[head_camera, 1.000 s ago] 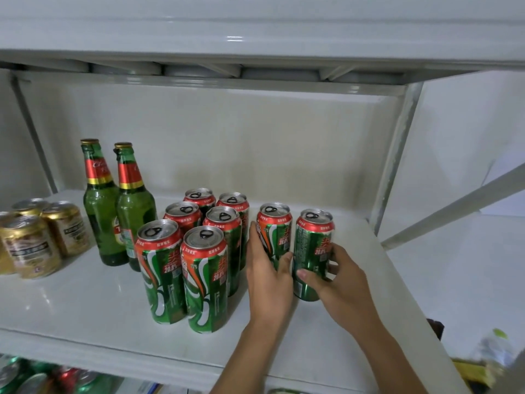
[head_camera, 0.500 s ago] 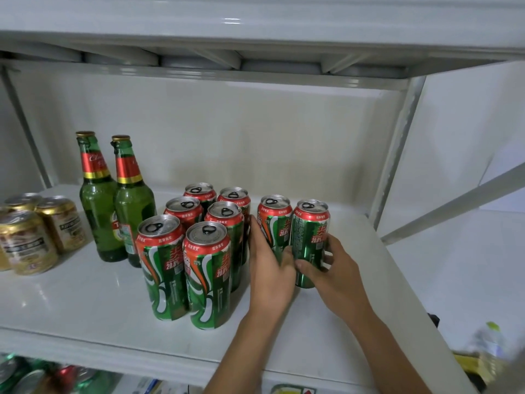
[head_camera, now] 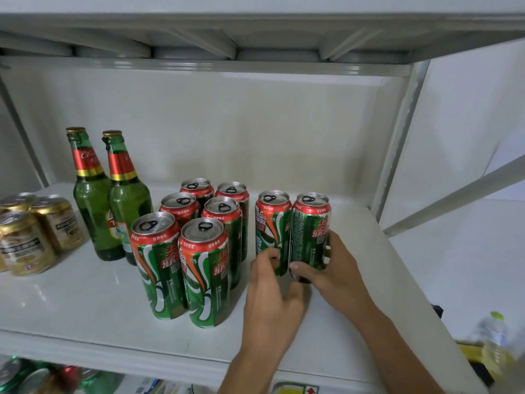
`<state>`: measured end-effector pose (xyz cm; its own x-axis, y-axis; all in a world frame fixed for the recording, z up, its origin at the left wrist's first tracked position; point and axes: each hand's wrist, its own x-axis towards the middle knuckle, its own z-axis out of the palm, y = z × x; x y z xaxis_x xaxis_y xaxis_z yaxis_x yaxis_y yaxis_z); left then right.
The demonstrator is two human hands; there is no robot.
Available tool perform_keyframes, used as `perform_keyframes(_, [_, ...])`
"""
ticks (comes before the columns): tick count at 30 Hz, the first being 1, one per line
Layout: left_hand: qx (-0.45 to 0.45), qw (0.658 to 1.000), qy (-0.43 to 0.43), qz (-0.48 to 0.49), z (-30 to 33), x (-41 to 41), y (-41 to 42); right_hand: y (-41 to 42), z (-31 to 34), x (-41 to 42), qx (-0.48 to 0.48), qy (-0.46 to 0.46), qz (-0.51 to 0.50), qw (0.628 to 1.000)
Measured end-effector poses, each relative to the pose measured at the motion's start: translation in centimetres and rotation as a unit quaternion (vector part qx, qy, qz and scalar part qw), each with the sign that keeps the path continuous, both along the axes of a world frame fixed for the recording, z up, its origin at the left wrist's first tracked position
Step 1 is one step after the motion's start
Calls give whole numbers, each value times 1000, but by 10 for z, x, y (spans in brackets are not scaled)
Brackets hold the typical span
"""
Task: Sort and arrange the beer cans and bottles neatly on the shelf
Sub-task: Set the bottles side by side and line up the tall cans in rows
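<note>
The shelf (head_camera: 85, 302) is smooth, glossy white — it throws back pale reflections of the things on it — and its uprights (head_camera: 397, 143) look like grey painted metal. The green-and-red cans (head_camera: 204, 274) are metal with bare silvery tops and shiny printed sides. The two bottles (head_camera: 93, 200) are glossy green glass with gold caps and red foil-like neck labels. The gold cans (head_camera: 25, 243) gleam — metal too.

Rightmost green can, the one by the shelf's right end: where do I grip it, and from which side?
Grip the rightmost can round its lower body from the open front-right, as the right hand does. It stands upright, and its neighbour can blocks the left side.
</note>
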<state>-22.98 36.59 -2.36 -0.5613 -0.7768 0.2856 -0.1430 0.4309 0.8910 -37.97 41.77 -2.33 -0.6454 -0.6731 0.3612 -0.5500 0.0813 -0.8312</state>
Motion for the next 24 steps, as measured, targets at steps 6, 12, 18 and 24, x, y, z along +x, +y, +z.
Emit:
perform_keyframes(6, [-42,998,-38,28,-10,-6,-20,4,3,-17,73,-32,26,996])
perform_keyframes(12, [-67,995,-72,8,-13,-9,-28,-3,0,-24,88,-35,25,995])
perform_keyframes(18, [-47,996,-70,-10,-10,-17,-31,-16,1,-26,84,-30,37,995])
perform_keyframes(24, [-43,997,-60,-17,-11,-17,-32,-17,-2,-23,71,-41,33,996])
